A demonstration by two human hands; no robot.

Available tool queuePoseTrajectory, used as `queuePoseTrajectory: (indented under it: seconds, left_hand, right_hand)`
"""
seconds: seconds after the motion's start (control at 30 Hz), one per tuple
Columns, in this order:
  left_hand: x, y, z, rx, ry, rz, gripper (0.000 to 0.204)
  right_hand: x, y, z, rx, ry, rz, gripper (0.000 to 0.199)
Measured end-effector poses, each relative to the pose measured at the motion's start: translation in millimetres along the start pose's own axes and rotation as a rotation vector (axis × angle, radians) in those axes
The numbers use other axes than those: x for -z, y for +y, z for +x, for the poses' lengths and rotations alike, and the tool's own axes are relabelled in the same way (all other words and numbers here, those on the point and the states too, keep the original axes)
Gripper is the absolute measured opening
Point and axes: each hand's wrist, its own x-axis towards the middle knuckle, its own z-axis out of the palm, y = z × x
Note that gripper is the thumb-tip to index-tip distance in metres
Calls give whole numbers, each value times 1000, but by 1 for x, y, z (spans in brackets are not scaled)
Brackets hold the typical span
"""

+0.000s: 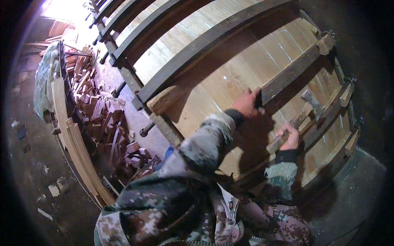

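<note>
The workshop is dim, and a wide panel of pale boards (254,61) fills its middle. Over this panel, toward the right, is a hammer (302,116); I see the right hand (290,138) closed around its wooden handle, with the metal head at the far side. The left hand (246,103) is bent at the near end of a dark bar (293,74) crossing the panel; whether it grips, I cannot tell. A wooden block (326,44) is at the bar's far end. Well to the left lie wood scraps (104,123) and long boards (82,160).
</note>
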Motion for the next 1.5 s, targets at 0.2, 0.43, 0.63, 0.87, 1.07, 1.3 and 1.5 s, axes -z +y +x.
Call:
queuePoseTrajectory:
  seconds: [0.2, 0.43, 0.63, 0.87, 1.07, 1.3, 1.5]
  left_hand:
    - [102, -132, -66, -214, 433, 603, 42]
    - [151, -202, -186, 11, 222, 903, 59]
    - [147, -185, -206, 205, 359, 596, 77]
    - [146, -172, -329, 485, 519, -112, 97]
    - [127, -169, -417, 618, 641, -390, 100]
    - [75, -180, -519, 822, 660, -498, 104]
    - [14, -199, -556, 991, 563, -666, 107]
  right_hand:
    - [50, 67, -95, -213, 183, -40, 14]
    - [77, 3, -113, 179, 97, -460, 17]
    - [75, -248, -55, 800, 74, -491, 30]
    - [-138, -159, -57, 615, -56, -815, 18]
    - [-229, 62, -80, 455, -890, -2439, 39]
    - [-159, 63, -68, 748, -821, -2012, 54]
    - [-107, -124, -60, 253, -376, -1045, 21]
